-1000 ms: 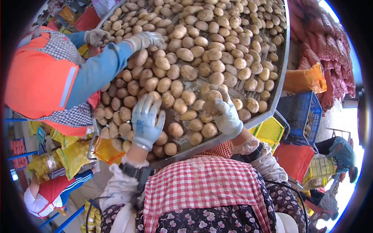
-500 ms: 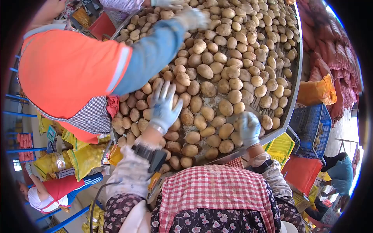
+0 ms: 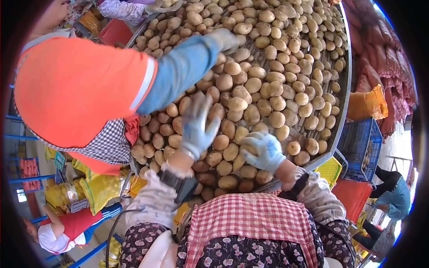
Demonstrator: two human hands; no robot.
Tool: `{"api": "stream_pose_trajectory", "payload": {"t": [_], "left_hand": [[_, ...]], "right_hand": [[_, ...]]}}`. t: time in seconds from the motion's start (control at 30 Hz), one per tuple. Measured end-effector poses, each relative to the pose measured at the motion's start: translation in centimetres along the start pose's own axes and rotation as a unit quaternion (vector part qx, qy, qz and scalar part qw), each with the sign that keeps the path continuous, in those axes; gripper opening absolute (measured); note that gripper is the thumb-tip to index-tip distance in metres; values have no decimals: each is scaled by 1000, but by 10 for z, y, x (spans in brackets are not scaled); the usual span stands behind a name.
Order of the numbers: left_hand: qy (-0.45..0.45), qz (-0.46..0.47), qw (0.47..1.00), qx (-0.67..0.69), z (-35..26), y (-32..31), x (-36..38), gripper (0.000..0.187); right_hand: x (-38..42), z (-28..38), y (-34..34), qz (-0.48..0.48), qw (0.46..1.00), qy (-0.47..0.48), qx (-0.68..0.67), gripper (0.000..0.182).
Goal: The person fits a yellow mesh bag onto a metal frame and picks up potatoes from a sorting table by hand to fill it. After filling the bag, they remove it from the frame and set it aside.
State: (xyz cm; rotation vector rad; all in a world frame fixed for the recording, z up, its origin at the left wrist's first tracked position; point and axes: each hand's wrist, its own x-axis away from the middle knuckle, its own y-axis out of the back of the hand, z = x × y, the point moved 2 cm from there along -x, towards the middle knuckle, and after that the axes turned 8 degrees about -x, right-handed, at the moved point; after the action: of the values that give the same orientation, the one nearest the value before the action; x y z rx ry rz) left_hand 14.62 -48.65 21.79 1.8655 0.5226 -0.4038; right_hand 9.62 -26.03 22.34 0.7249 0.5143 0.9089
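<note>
My left hand (image 3: 196,129), in a pale blue-white glove, rests on a spread of brown potatoes (image 3: 227,182). Its fingers point away from me, thumb apart, slightly blurred; nothing shows in its grasp. To its right, my right hand (image 3: 262,152) wears a similar glove. The fingers of that hand curl down and leftward among the potatoes, and whatever lies under them is hidden. Potatoes cover most of the metal sorting table (image 3: 343,107), one layer deep in places.
A co-worker in an orange garment (image 3: 85,89) reaches over the potatoes from the left, close to my left hand. Another person's sleeve (image 3: 123,10) shows at the far left. Blue crates (image 3: 357,147) and red sacks (image 3: 380,53) stand right; yellow net bags (image 3: 105,187) lie left.
My right hand has moved left from the table's right side, its fingers curling. My left hand has shifted slightly right. The co-worker's arm has moved a little, and potatoes have shifted.
</note>
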Motion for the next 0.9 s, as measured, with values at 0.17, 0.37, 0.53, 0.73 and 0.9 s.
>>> {"api": "stream_pose_trajectory", "payload": {"t": [0.17, 0.37, 0.53, 0.73, 0.9], "left_hand": [[-5, 202, 966, -163, -6, -51, -31, 85], [-122, 303, 941, -87, -16, -5, 31, 64], [-58, 50, 994, -73, 13, -4, -9, 49], [29, 144, 984, -98, 21, -42, -24, 70], [-27, 148, 986, -77, 27, 15, 18, 40]], "right_hand": [[-7, 0, 4, -38, 998, 39, -5, 45], [52, -13, 14, -16, 988, -29, 154, 56], [49, -32, -1, -121, 992, 23, 21, 58], [-37, -13, 12, -115, 983, -56, 132, 54], [-18, -1, 2, 3, 999, 48, 16, 35]]}}
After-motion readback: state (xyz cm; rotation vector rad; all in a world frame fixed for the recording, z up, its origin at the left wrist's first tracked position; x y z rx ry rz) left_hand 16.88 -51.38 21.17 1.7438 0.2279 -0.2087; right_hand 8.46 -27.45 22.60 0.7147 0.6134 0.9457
